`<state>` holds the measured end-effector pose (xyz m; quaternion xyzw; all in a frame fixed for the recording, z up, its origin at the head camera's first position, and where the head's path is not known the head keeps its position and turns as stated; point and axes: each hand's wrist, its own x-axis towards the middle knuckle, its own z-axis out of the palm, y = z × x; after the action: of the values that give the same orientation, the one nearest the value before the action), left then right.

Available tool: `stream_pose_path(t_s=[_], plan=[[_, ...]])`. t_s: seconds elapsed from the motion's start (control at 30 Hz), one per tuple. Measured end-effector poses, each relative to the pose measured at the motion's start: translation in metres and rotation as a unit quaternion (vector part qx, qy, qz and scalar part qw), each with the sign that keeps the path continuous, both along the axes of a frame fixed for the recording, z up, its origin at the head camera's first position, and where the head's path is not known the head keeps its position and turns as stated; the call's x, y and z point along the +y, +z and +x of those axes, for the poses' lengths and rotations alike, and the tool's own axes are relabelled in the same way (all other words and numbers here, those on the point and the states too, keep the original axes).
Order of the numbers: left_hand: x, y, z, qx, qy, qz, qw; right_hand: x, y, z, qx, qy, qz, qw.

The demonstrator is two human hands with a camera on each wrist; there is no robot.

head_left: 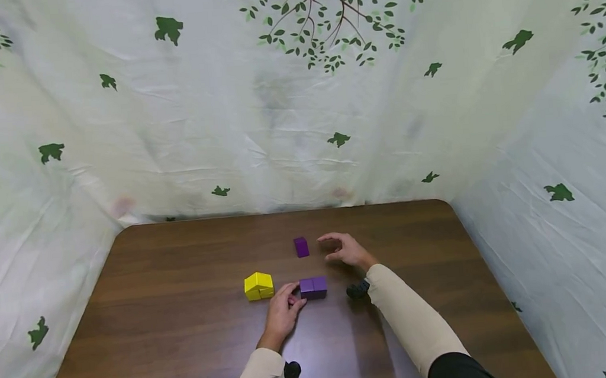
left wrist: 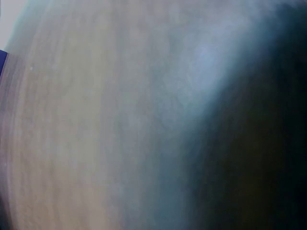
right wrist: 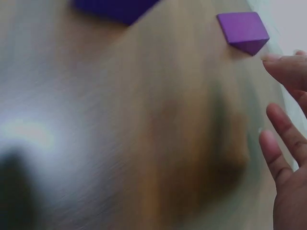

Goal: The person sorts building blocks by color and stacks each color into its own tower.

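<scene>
My left hand (head_left: 283, 314) is at the left end of two purple blocks (head_left: 313, 288) that sit side by side, fingertips and thumb right at their edge. Farther back stands a single purple block (head_left: 301, 247), and just to its right my right hand (head_left: 346, 252) hovers with thumb and fingers spread apart, holding nothing. In the right wrist view, fingers (right wrist: 286, 72) are near that lone purple block (right wrist: 243, 29). To the left of my left hand is a yellow group of blocks (head_left: 259, 286) with a peaked top. The left wrist view is mostly blurred tabletop.
The brown wooden table (head_left: 187, 340) has rounded far corners. A pale cloth (head_left: 197, 132) printed with leaves and branches hangs behind it and along the sides. Black wrist devices (head_left: 358, 289) sit on the inner side of both wrists.
</scene>
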<state>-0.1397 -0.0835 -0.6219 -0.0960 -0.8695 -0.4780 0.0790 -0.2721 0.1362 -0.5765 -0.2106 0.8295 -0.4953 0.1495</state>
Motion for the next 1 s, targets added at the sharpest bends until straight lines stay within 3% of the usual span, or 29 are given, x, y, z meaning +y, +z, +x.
stream_pose_path(t_s=[0.2,0.43,0.67,0.87,1.0], plan=[[0.001,0.0,0.001,-0.016,0.002,0.005,0.9999,-0.023,0.007,-0.031,0.017,0.065,0.044,0.9968],[-0.001,0.001,0.001,-0.012,-0.003,0.002,0.9999,-0.041,0.012,-0.053,0.007,0.14,0.07,0.9876],[-0.003,0.0,0.003,-0.014,-0.005,0.006,0.9999,-0.052,0.014,-0.058,0.029,0.21,0.122,0.9696],[-0.003,0.0,0.004,-0.007,-0.002,0.004,1.0,-0.059,0.011,-0.058,0.056,0.219,0.16,0.9608],[-0.003,0.0,0.004,-0.008,0.001,0.005,1.0,-0.06,0.008,-0.058,0.067,0.217,0.158,0.9611]])
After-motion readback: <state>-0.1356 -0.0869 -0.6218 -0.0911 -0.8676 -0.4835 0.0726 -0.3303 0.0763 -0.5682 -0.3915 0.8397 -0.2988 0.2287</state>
